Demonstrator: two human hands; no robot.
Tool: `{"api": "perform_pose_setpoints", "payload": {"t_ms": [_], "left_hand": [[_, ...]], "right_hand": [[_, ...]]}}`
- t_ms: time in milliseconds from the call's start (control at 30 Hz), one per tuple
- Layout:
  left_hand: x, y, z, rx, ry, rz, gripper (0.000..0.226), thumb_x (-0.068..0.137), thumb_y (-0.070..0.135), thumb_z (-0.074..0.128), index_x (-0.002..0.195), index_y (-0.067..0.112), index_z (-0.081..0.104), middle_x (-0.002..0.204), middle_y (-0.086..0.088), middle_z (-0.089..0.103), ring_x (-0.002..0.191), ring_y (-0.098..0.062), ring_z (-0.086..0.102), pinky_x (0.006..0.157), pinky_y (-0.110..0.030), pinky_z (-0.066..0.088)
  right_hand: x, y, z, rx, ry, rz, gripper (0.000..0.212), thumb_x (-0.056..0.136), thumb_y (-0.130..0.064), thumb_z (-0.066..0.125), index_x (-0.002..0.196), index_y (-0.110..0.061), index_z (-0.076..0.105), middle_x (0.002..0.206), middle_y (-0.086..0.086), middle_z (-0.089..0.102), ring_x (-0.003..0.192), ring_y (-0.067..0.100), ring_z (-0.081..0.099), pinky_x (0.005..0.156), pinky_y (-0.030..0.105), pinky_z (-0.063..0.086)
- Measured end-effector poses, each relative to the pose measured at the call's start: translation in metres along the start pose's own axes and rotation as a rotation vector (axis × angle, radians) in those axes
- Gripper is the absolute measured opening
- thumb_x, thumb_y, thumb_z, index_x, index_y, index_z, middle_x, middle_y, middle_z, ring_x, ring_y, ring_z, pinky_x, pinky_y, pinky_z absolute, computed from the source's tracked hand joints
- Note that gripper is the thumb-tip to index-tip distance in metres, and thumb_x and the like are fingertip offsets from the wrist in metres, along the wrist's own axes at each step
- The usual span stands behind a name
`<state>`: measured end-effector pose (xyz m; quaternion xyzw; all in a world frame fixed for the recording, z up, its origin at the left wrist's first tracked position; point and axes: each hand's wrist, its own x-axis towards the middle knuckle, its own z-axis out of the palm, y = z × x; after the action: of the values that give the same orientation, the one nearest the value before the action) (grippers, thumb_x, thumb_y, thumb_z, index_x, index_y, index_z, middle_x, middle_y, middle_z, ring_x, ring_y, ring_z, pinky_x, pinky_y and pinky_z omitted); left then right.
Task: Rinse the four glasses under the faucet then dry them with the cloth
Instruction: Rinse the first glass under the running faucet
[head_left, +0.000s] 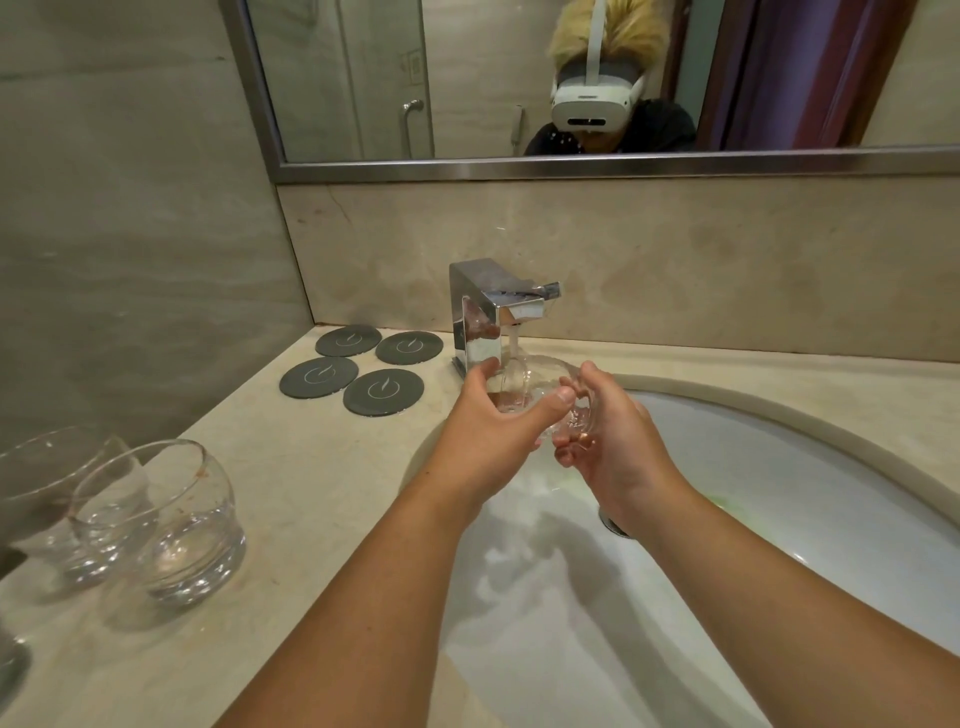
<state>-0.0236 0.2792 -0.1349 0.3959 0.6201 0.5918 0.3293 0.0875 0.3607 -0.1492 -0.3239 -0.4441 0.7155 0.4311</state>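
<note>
A: Hands. State of each?

B: The left hand (488, 431) grasps the held glass (524, 387) from its left side, thumb laid across the near wall. The right hand (615, 441) grasps the same glass from the right, fingers curled about its edge. Neither is released.

A: Position of the held glass?

B: Between the two hands, above the sink (810, 467). The water stream (513, 340) drops from the faucet (483, 312), just beyond the left hand's fingertips, and meets the glass. The tilt cannot be read through the clear wall.

A: The other glasses?

B: On the bench (322, 509), well left of the left hand and nearer the person. The near glass (171, 530) shows reddish specks at its rim. The second glass (57, 499) stands left of it, overlapping in view; whether they touch cannot be told. Part of a further glass (10, 660) shows at the left edge.

A: Anything else?

B: Four dark round coasters (383, 392) lie on the bench, left of and beyond the left hand, beside the faucet's base. A mirror (467, 78) hangs on the wall beyond both hands.
</note>
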Motion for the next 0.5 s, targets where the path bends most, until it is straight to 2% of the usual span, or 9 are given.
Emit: {"api": "perform_pose_setpoints", "payload": {"t_ms": [100, 200, 367, 500], "left_hand": [[0.0019, -0.0019, -0.0017, 0.009, -0.015, 0.017, 0.091, 0.070, 0.047, 0.095, 0.144, 0.037, 0.043, 0.127, 0.014, 0.068, 0.122, -0.010, 0.069, 0.108, -0.045, 0.057], [0.0030, -0.0032, -0.0009, 0.014, -0.033, 0.044, 0.091, 0.065, 0.046, 0.093, 0.144, 0.036, 0.049, 0.126, 0.011, 0.071, 0.117, -0.010, 0.072, 0.110, -0.048, 0.055], [0.0049, -0.0052, -0.0010, -0.007, -0.094, 0.043, 0.090, 0.067, 0.039, 0.092, 0.146, 0.035, 0.049, 0.140, 0.006, 0.064, 0.120, -0.009, 0.071, 0.113, -0.047, 0.052], [0.0015, 0.0003, -0.0002, -0.057, -0.102, -0.034, 0.093, 0.067, 0.053, 0.091, 0.146, 0.037, 0.046, 0.130, 0.009, 0.070, 0.120, -0.008, 0.071, 0.108, -0.041, 0.055]], "right_hand": [[0.0005, -0.0003, 0.0001, -0.008, -0.006, 0.045, 0.044, 0.102, -0.054, 0.060, 0.114, -0.013, 0.070, 0.087, 0.006, 0.067, 0.055, 0.016, 0.054, 0.047, 0.029, 0.040], [-0.0013, -0.0029, 0.0000, -0.001, -0.008, 0.100, 0.053, 0.102, -0.063, 0.054, 0.112, -0.015, 0.073, 0.086, 0.004, 0.070, 0.053, 0.015, 0.051, 0.046, 0.028, 0.039], [-0.0003, -0.0025, -0.0012, 0.029, 0.039, 0.056, 0.048, 0.103, -0.052, 0.061, 0.119, -0.008, 0.071, 0.084, 0.008, 0.068, 0.049, 0.014, 0.047, 0.043, 0.026, 0.038], [-0.0003, -0.0021, -0.0017, 0.001, 0.070, -0.033, 0.039, 0.104, -0.047, 0.062, 0.113, -0.011, 0.072, 0.080, 0.004, 0.065, 0.052, 0.016, 0.047, 0.048, 0.029, 0.038]]}}
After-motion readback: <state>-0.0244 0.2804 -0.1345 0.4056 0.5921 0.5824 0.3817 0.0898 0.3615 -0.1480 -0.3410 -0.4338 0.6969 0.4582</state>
